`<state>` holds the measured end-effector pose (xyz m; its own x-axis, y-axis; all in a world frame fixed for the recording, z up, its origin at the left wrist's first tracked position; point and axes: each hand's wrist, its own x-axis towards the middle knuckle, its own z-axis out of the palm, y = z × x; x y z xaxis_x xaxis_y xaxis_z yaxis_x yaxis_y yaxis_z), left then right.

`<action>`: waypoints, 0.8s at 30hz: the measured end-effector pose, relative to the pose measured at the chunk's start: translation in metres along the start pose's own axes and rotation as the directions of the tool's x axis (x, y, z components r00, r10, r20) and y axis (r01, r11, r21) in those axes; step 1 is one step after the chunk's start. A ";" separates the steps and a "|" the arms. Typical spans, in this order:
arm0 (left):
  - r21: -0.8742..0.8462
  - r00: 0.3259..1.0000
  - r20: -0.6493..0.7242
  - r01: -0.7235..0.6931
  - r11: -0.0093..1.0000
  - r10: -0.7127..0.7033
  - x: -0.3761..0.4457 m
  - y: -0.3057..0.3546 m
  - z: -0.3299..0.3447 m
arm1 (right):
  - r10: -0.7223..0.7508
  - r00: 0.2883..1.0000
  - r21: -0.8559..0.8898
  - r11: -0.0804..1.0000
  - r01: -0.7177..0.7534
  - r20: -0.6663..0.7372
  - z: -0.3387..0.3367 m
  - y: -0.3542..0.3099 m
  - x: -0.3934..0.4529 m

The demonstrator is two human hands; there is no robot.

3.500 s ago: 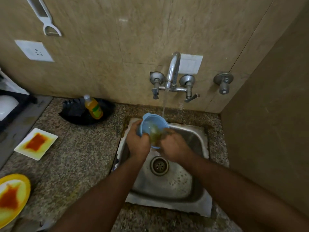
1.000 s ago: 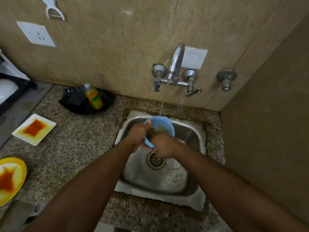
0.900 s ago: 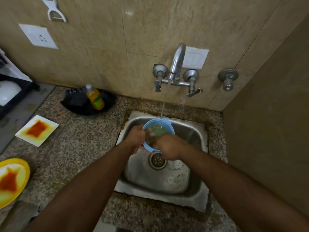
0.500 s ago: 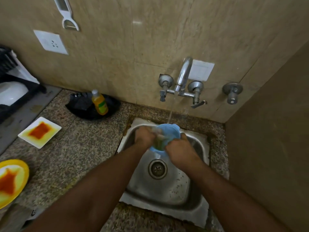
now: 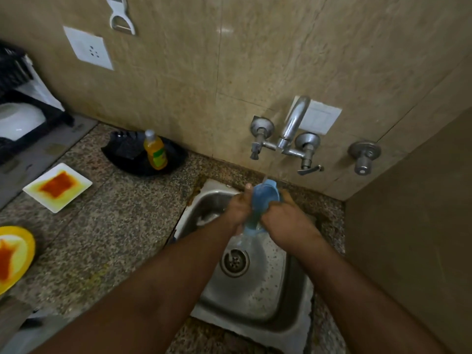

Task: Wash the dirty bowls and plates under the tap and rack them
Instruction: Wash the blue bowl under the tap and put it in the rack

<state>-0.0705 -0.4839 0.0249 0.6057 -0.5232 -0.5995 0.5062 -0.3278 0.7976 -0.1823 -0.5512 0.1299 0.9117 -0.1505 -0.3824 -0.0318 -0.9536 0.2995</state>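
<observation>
1. The steel sink [image 5: 258, 297] sits at 6 o'clock, hemmed by the back wall at 12 and a side wall at 3; granite counter [image 5: 115, 226] lies open toward 9.
2. The blue bowl [image 5: 263, 200] is tipped on edge over the sink's 12 o'clock rim, under the tap [image 5: 293, 126], with water running off its lower edge.
3. The left hand [image 5: 237, 208] grips the bowl's left side; the right hand [image 5: 283, 221] grasps its right side.
4. Count: 1 blue bowl, 1 square white plate [image 5: 57, 186] with red sauce at 9 o'clock, 1 yellow plate [image 5: 14, 256] at 8, 1 soap bottle [image 5: 155, 150] at 10, 1 white bowl [image 5: 20, 120] racked far left.
</observation>
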 end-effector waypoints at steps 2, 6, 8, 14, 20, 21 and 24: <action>-0.218 0.995 0.088 -0.029 0.976 0.049 -0.007 0.001 -0.004 | 0.061 0.998 0.021 0.998 -0.062 0.005 0.010 0.013 0.005; -0.521 0.975 0.218 0.089 0.849 0.031 -0.011 -0.021 -0.012 | 0.061 0.985 0.181 0.983 -0.031 -0.162 0.037 0.017 0.010; -0.495 0.977 0.210 0.127 0.860 -0.023 -0.016 -0.021 -0.015 | 0.087 0.961 0.333 0.943 0.006 -0.264 0.053 0.007 0.009; 0.065 0.962 0.174 -0.224 0.972 0.210 -0.007 0.005 -0.032 | 0.312 0.946 0.609 0.768 -0.198 -0.086 0.099 -0.021 0.030; 0.348 0.882 0.027 -0.450 0.822 0.471 -0.015 0.031 -0.047 | 0.404 0.883 0.825 0.563 -0.035 -0.239 0.079 -0.055 0.056; 0.336 0.883 0.015 -0.446 0.830 0.468 -0.019 0.034 -0.050 | 0.396 0.876 0.828 0.560 0.006 -0.275 0.082 -0.056 0.054; 0.244 0.921 0.053 -0.386 0.890 0.386 -0.025 0.029 -0.059 | 0.374 0.899 0.792 0.608 -0.052 -0.228 0.090 -0.048 0.040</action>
<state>-0.0351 -0.4337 0.0589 0.7207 -0.6500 -0.2411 0.0667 -0.2811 0.9573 -0.1810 -0.5355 0.0214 0.9012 -0.4322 -0.0328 -0.3914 -0.7789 -0.4900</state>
